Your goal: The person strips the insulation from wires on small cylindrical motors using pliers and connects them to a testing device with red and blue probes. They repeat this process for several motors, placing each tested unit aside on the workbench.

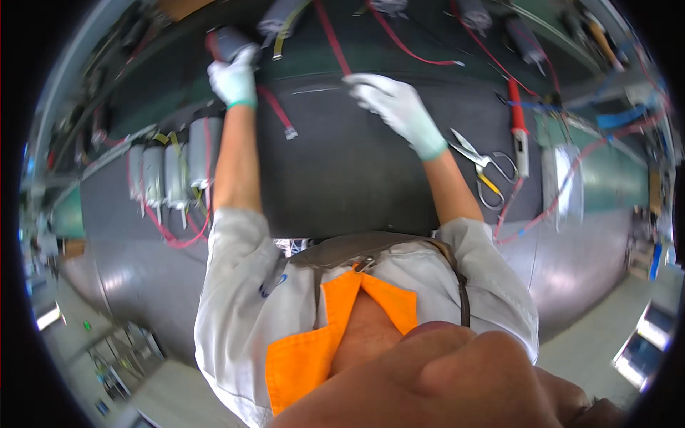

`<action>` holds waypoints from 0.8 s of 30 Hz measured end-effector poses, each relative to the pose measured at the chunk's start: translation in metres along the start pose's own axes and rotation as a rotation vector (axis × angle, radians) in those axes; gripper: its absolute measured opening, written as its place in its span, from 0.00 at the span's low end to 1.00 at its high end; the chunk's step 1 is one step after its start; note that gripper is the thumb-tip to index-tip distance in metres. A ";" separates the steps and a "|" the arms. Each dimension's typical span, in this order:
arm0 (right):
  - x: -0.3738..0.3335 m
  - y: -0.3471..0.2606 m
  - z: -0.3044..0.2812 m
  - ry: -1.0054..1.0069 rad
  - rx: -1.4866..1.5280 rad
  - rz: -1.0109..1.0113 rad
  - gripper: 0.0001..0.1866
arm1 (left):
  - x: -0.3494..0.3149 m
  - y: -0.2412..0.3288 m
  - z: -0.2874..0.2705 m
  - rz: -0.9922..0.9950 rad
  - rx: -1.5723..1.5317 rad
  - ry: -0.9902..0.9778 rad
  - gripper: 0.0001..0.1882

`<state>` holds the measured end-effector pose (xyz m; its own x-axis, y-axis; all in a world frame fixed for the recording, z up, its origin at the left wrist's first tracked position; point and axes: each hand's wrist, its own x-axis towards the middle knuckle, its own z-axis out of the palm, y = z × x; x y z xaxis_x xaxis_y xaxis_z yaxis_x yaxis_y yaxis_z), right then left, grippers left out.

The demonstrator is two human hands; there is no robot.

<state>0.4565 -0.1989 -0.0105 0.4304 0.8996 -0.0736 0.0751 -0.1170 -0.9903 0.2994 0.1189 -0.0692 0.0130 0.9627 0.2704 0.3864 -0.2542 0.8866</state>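
My left hand point(234, 80), in a white glove, is closed around a grey cylinder point(230, 43) at the upper left of the dark mat. Below that hand, a short red ribbon of wire point(275, 105) lies on the mat with a pale connector at its tip. My right hand point(392, 107), also gloved, reaches in from the right with its fingers pinched together. At its fingertips is the lower end of a long red ribbon wire point(330, 32), which runs up to the far edge of view. The glove hides the exact grip.
Several grey cylinders with red and yellow-green wires stand at left point(177, 171); more lie along the far side. Scissors point(479, 158) with a yellow part lie right of my right arm. Beside them is a red-and-white corded tool point(519, 135). A white block point(562, 178) sits farther right.
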 end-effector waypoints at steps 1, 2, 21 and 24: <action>-0.033 0.010 -0.033 0.168 0.047 -0.066 0.19 | -0.009 0.000 0.000 -0.122 -0.454 -0.050 0.24; -0.060 0.017 -0.060 0.298 0.110 -0.141 0.19 | -0.021 -0.005 -0.014 -0.220 -0.594 -0.039 0.15; -0.056 0.002 -0.012 -0.340 0.006 0.151 0.17 | -0.145 0.051 -0.104 -0.526 -1.067 -1.025 0.22; -0.043 -0.003 0.033 -0.278 0.162 -0.103 0.24 | -0.143 0.062 -0.096 -0.472 -1.086 -0.940 0.20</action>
<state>0.4084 -0.2236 -0.0082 0.1648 0.9861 0.0207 -0.0479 0.0290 -0.9984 0.2330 -0.0431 -0.0167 0.8163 0.5735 -0.0687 -0.3196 0.5476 0.7734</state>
